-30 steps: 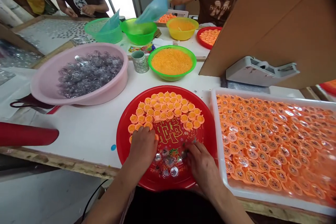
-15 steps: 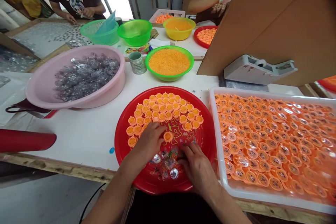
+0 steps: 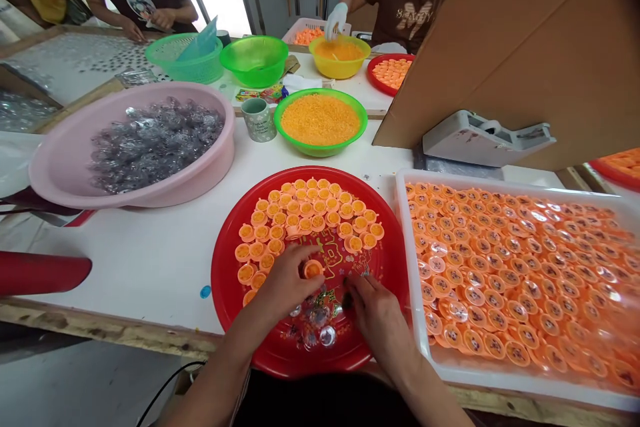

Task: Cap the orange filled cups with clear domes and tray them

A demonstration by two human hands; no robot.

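On the left of the white surface, I see a smooth pink tub heaped with crinkly, glossy clear pieces. Then comes the shiny red tray, where squat orange cups, packed with grainy yellow filling, curve round its left and far sides. My left grip has just curled thumb and forefinger round one orange cup that stood at its fingertips half a second ago, so that cup is now in hand, apart from the others. Glassy round discs lie just nearer me. My right grip is bunched narrow near something dark; I cannot tell whether it holds it. Rightmost, a translucent white bin carries rows of glossy-faced orange pieces.
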